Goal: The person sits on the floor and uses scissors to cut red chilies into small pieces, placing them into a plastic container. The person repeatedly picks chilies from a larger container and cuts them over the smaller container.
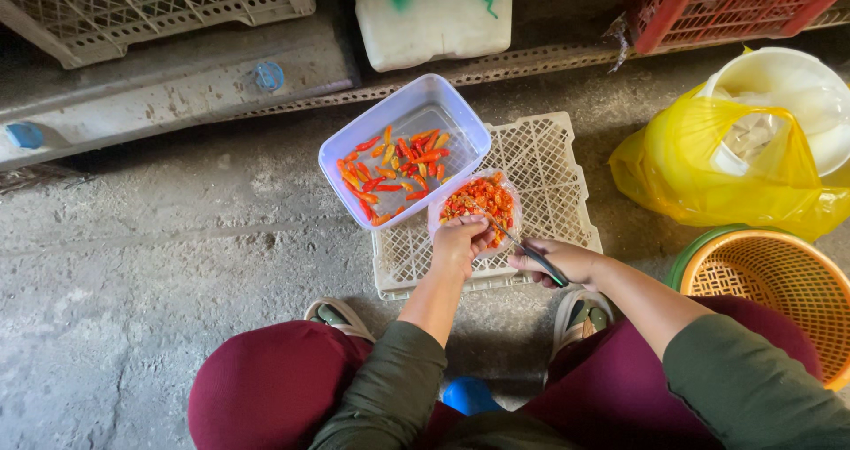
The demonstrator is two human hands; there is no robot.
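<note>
My left hand (458, 242) is closed over the near rim of a small clear tub of chopped red and orange chilli pieces (478, 199), pinching something small I cannot make out. My right hand (562, 261) grips a knife (524, 248) with a dark handle, its thin blade pointing toward the left hand's fingertips. A clear rectangular container (458, 114) with several whole red and orange chillies leans behind the tub. Both stand on an upturned white lattice crate (549, 171).
A yellow plastic bag (708, 176) around a white bucket (823, 78) sits at right, an orange basket (779, 282) nearer me. White crate (150, 7), white jerrycan (434, 16) and red crate (717, 3) line the far ledge. My knees and sandalled feet frame the concrete floor.
</note>
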